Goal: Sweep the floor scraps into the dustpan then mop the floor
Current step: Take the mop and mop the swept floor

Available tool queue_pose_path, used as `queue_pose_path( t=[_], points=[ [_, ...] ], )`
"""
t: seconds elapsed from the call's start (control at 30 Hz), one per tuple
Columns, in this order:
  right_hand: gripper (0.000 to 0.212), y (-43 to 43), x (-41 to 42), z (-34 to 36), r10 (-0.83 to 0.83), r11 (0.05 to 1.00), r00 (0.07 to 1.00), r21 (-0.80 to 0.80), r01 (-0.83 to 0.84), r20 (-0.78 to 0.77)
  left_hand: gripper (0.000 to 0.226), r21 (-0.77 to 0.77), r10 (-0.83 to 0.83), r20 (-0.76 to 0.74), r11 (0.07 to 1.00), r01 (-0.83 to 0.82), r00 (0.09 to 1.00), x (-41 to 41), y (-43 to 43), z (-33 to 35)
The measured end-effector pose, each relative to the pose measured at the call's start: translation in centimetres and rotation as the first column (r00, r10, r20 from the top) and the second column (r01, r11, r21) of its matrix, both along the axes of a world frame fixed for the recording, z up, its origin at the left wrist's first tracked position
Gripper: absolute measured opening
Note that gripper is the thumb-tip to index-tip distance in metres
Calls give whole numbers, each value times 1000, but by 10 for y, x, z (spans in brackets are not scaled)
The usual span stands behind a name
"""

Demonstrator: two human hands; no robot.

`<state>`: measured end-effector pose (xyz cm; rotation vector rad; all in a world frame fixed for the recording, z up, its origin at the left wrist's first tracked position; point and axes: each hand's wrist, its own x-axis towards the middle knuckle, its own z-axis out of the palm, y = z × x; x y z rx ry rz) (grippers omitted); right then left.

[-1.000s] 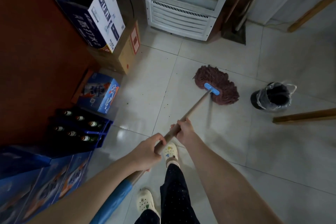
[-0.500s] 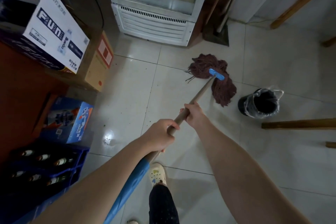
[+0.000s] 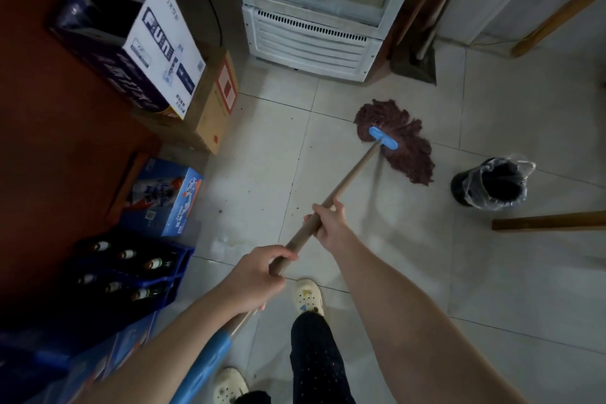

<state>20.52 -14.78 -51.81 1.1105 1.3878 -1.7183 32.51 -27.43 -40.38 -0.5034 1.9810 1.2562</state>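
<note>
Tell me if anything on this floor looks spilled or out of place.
Small dark specks dot the tiles left of the mop, and a shiny patch that looks wet sits by the bottle crate.

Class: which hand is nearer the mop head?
Right. The right hand grips the handle partway down toward the mop head; the left hand grips it farther back.

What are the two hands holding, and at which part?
The mop, by its wooden handle: left hand nearer the blue upper end, right hand lower down.
</note>
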Motion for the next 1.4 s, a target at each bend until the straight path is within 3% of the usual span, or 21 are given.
queue_pose_path(
  t=[0.2,0.37,0.57,0.8,1.2,1.4],
  points=[
    [71,-64,129,16,3,999,1000,-50,-3,7,42,-6,96,13,995,-95,995,132,-54,25],
    [72,-113,227,25,100,990,994,-106,-94,49,39,-40,180,41,983,-178,983,239,-95,44],
    [72,-151,276,33,224,966,969,-153,-208,103,39,-68,262,44,963,-259,964,287,-116,52],
    [73,-143,227,13,213,969,973,-142,-200,83,39,-97,233,20,968,-230,972,243,-101,29],
    [57,-94,-17,-30,167,984,986,-51,-168,-27,41,-12,237,-26,971,-238,971,-4,-59,-17],
    [62,-81,-80,-47,164,986,986,-38,-165,-33,42,-1,226,-18,974,-226,974,-63,-49,-39]
  ],
)
